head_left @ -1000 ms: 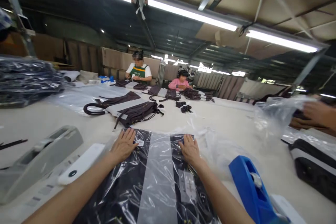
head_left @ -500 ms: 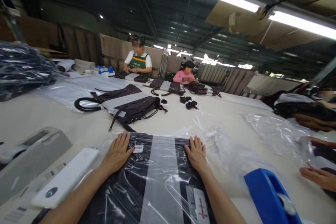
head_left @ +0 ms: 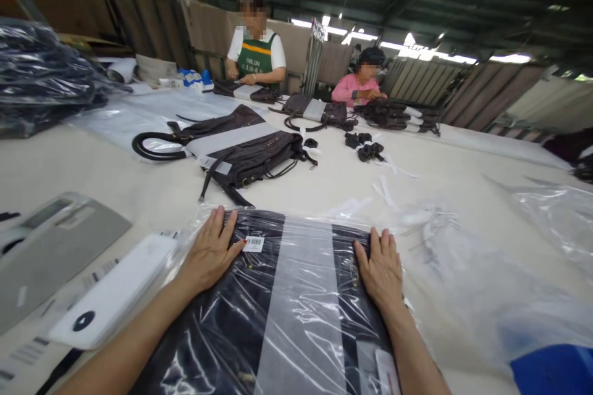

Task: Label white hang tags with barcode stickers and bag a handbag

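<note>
A dark bag with a pale grey stripe lies in a clear plastic sleeve (head_left: 296,296) on the white table in front of me. My left hand (head_left: 210,253) rests flat on its upper left corner, fingers stretched out beside a small barcode tag (head_left: 254,244). My right hand (head_left: 380,268) lies flat on the upper right corner, fingers together and extended. Neither hand grips anything.
A white device (head_left: 113,290) and a grey tape dispenser (head_left: 50,247) sit at left, a blue dispenser (head_left: 551,370) at bottom right. Unpacked dark bags (head_left: 236,151) lie farther along the table (head_left: 417,197). Two people work at the far end. Loose plastic sleeves (head_left: 556,216) lie at right.
The camera has tilted downward, so the table fills more of the view. Both hands stay flat on the bagged item. The other person's hands at right have left the view.
</note>
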{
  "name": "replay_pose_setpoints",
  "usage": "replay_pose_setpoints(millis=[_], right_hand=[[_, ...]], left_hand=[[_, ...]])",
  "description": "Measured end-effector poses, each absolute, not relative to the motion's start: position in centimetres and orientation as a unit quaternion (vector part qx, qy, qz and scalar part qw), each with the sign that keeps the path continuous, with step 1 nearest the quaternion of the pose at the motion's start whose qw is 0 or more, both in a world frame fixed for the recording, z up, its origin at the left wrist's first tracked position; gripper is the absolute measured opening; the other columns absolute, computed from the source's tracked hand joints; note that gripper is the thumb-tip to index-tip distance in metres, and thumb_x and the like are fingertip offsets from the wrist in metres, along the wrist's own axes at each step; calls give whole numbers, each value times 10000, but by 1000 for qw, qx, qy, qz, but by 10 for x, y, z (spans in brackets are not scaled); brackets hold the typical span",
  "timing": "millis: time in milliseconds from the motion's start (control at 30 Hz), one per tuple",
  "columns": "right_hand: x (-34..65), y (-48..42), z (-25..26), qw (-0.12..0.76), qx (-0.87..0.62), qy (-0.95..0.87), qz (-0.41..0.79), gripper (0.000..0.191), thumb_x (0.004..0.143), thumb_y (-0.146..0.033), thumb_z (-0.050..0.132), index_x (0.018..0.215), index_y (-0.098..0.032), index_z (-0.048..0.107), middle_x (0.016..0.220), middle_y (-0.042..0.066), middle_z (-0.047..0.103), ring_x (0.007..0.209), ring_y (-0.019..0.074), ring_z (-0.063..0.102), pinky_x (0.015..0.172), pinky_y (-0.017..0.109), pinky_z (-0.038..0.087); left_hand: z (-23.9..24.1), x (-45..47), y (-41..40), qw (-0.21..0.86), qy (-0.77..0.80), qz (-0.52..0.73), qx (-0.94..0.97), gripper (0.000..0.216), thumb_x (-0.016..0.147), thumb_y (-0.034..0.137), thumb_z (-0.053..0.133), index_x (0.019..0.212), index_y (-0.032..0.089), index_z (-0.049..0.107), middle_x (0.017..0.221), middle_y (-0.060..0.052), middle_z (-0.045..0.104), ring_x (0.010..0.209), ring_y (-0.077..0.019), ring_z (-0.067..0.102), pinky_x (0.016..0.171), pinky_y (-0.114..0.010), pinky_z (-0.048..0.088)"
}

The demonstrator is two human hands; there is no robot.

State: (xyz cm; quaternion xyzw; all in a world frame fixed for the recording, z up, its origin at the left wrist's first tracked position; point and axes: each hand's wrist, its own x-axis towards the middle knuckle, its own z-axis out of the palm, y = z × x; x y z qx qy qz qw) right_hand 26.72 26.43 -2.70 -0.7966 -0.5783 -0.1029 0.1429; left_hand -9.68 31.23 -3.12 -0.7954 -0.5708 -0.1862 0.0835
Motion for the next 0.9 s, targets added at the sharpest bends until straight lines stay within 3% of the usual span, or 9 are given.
replay_pose_setpoints(millis=[167,300,433,500,567,700,800,900], right_hand=[[279,272,-39,161,-778,-605,-42,669,870,-516,265,1386,-90,255,1439,161,239,1346,282,140,1052,436,214],[281,275,-33,191,-771,-607,38,685,846,-495,322,1354,-37,306,1421,210,254,1340,314,141,1040,488,199],[292,272,9,221,-727,-645,82,449,847,-383,323,1167,-169,554,1273,113,503,1264,255,349,1019,458,259],[300,263,35,236,-719,-649,78,420,846,-353,314,1118,-183,585,1240,91,538,1234,234,397,1014,429,283],[306,243,56,246,-724,-640,79,459,837,-356,325,1159,-123,554,1269,125,509,1234,242,397,1019,414,288],[314,165,61,226,-727,-638,118,545,823,-423,357,1243,-98,478,1264,120,517,1161,221,475,996,353,342],[319,74,34,203,-716,-654,131,623,801,-510,382,1295,-131,419,1296,112,483,1167,237,464,990,372,356],[323,-18,0,193,-740,-633,119,722,800,-577,345,1324,-81,358,1338,154,420,1232,262,391,1034,408,305]], left_hand=[[-33,-95,314,64,-582,-183,-790,632,875,469,322,1391,113,240,1484,-167,81,1353,-308,100,1067,-462,220],[-30,-92,314,24,-602,-172,-779,656,861,484,341,1379,88,267,1471,-194,122,1351,-321,99,1063,-472,209],[1,-94,318,-44,-609,-130,-781,661,813,472,429,1335,72,361,1411,-231,278,1310,-350,237,1014,-465,295],[21,-95,313,-42,-603,-132,-786,668,780,468,480,1325,92,385,1392,-227,319,1288,-363,281,993,-457,326],[38,-95,298,-38,-602,-139,-785,709,770,461,496,1361,108,323,1424,-224,253,1306,-382,221,1002,-478,303],[44,-106,227,-40,-596,-153,-787,703,823,424,419,1390,65,212,1457,-218,145,1342,-348,116,1056,-463,223],[30,-137,145,-29,-558,-191,-807,664,838,474,363,1358,71,272,1423,-173,273,1328,-269,219,1077,-404,220],[9,-177,56,-47,-592,-178,-785,688,826,544,343,1352,108,266,1395,-143,333,1296,-258,291,1071,-408,239]])
